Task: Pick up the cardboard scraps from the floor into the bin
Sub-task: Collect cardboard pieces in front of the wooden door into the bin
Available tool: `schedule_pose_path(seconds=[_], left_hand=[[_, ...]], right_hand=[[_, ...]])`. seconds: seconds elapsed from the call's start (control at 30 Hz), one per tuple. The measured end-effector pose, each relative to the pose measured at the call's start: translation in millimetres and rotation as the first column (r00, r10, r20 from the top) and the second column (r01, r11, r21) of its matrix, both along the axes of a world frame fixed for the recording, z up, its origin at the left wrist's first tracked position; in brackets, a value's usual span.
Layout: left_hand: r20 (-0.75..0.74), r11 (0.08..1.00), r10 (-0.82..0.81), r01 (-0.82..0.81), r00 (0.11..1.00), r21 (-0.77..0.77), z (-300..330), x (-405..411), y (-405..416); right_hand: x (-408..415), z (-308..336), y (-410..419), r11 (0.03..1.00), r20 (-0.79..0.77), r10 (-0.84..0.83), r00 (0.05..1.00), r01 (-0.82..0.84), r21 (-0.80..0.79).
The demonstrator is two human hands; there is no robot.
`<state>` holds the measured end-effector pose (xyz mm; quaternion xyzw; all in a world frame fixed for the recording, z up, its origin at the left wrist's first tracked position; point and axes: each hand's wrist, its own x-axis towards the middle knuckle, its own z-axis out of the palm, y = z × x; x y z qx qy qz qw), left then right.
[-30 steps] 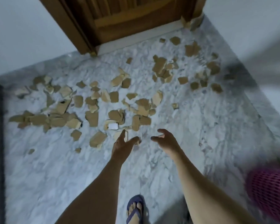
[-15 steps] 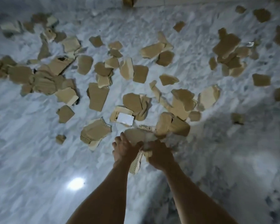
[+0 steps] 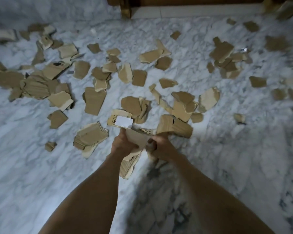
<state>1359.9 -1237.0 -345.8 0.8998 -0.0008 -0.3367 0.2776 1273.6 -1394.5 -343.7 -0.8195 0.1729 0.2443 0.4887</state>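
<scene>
I see both hands low over the marble floor [image 3: 32,174], meeting at the near edge of the scattered cardboard scraps [image 3: 95,103]. My left hand [image 3: 123,143] curls round a pale scrap [image 3: 136,138], with a ribbed piece [image 3: 128,167] hanging below it. My right hand [image 3: 161,146] looks closed on the same scrap, blurred. A labelled scrap [image 3: 120,121] lies just beyond them. A wooden door frame [image 3: 125,7] stands far off. No bin shows in view.

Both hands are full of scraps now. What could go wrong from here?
The left hand holds several stacked scraps that hang loosely below it and may slip out. The right hand grips only the edge of a big piece, which could tear. No bin is in view.
</scene>
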Motion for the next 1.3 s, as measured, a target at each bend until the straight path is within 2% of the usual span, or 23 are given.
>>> schedule_pose_path(seconds=[0.1, 0.17, 0.23, 0.3, 0.4, 0.47, 0.5, 0.6, 0.67, 0.73, 0.8, 0.87, 0.93, 1.03, 1.07, 1.13, 1.23, 1.3], left_hand=[[-0.017, 0.996, 0.013, -0.015, 1.0, -0.089, 1.4, 10.9, 7.5], [0.022, 0.997, -0.007, 0.009, 1.0, -0.079, 8.0, 28.1, 6.7], [0.053, 0.996, -0.027, 0.032, 0.998, -0.082, 19.2, 45.2, -0.2], [0.09, 0.991, -0.129, 0.131, 0.988, -0.017, 23.3, 61.6, -7.9], [0.169, 0.95, -0.299, 0.277, 0.939, 0.144, 20.0, 75.2, -12.1], [0.15, 0.914, -0.369, 0.328, 0.917, 0.24, 12.6, 79.6, -8.8], [0.133, 0.9, -0.384, 0.338, 0.914, 0.273, 7.7, 81.8, -5.6], [0.167, 0.868, -0.414, 0.334, 0.895, 0.368, -1.2, 87.2, 0.6], [0.249, 0.849, -0.449, 0.323, 0.858, 0.418, -1.4, 87.9, 1.6], [0.282, 0.853, -0.457, 0.327, 0.843, 0.407, -0.4, 88.1, 2.5], [0.294, 0.885, -0.425, 0.326, 0.856, 0.331, 0.2, 88.7, 4.4], [0.284, 0.935, -0.339, 0.287, 0.897, 0.21, 3.9, 87.5, 9.9], [0.266, 0.967, -0.249, 0.224, 0.931, 0.122, 11.0, 84.6, 23.0], [0.197, 0.991, -0.117, 0.101, 0.973, 0.091, 18.5, 84.6, 55.9], [0.167, 0.992, -0.085, 0.068, 0.982, 0.106, 20.1, 85.9, 67.2], [0.103, 0.977, -0.082, 0.06, 0.991, 0.205, 22.2, 85.6, 84.5], [0.118, 0.888, -0.187, 0.116, 0.975, 0.445, 18.1, 73.6, 94.6], [0.134, 0.877, -0.196, 0.112, 0.971, 0.467, 5.5, 65.9, 98.2]], right_hand=[[7.4, 10.9, -27.5, 0.963, -0.012, -0.259, 0.966, 0.259, 0.075], [19.3, 16.7, -48.6, 0.922, -0.021, -0.385, 0.923, 0.385, 0.034], [32.2, 13.0, -66.2, 0.898, -0.024, -0.439, 0.898, 0.44, 0.011], [41.7, 4.6, -73.4, 0.919, 0.012, -0.391, 0.921, 0.391, -0.056], [51.6, -0.3, -66.0, 0.935, -0.011, -0.174, 0.985, 0.162, -0.316], [53.0, -3.4, -60.9, 0.855, -0.04, -0.059, 0.997, 0.03, -0.517], [53.1, -6.1, -59.1, 0.806, -0.005, -0.02, 1.0, 0.013, -0.592], [53.8, -10.4, -55.7, 0.716, -0.003, 0.021, 1.0, -0.017, -0.698], [55.7, -12.3, -54.6, 0.738, -0.006, 0.012, 1.0, -0.013, -0.675], [57.2, -14.8, -51.3, 0.805, 0.034, 0.005, 0.999, 0.016, -0.594], [54.5, -13.6, -46.1, 0.904, 0.089, -0.065, 0.994, 0.096, -0.416], [54.4, -6.8, -44.1, 0.953, 0.1, -0.208, 0.973, 0.225, -0.203], [54.2, 5.6, -43.6, 0.923, 0.096, -0.381, 0.92, 0.385, -0.027], [53.5, 19.8, -52.0, 0.758, 0.056, -0.645, 0.762, 0.629, 0.171], [52.3, 21.9, -57.8, 0.718, 0.047, -0.689, 0.723, 0.672, 0.182], [45.2, 30.5, -69.0, 0.714, 0.04, -0.697, 0.716, 0.689, 0.124], [25.0, 28.6, -80.1, 0.78, -0.008, -0.625, 0.78, 0.625, -0.042], [11.9, 10.6, -83.5, 0.824, -0.088, -0.557, 0.826, 0.536, -0.185]])
